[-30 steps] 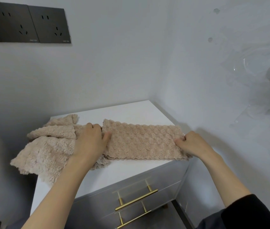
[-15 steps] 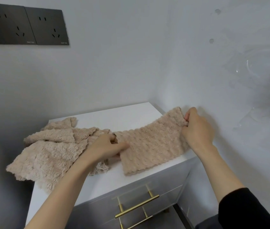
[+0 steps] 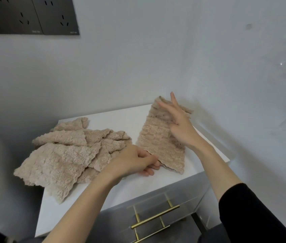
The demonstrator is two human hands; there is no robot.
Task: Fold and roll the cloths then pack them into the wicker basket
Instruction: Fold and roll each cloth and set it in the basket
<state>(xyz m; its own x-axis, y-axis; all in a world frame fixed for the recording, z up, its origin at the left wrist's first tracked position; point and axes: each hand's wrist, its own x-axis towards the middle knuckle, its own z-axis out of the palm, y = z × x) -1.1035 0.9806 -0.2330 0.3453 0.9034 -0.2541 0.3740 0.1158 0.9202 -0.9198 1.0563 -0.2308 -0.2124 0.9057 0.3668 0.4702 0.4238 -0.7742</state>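
We judge the job to be at an early stage. One folded cloth [image 3: 156, 141] lies as a narrow strip on the right part of the cabinet top [image 3: 89, 199], running from near the front edge toward the back right corner, with its far end lifted off the surface. Our left hand [image 3: 133, 162] sits at the strip's near left corner, fingers curled in and seemingly pinching that corner. Our right hand [image 3: 180, 127] is at the raised far end, fingers splayed and mostly straight against the fabric; it is blurred, and we see no clear grip. So this cloth is folded but not yet rolled. A pile of loose cloths [image 3: 65, 155] is heaped on the left part of the top, spilling over its left edge, none folded. The wicker basket is not in view, so we judge all the rolling and packing still lies ahead.
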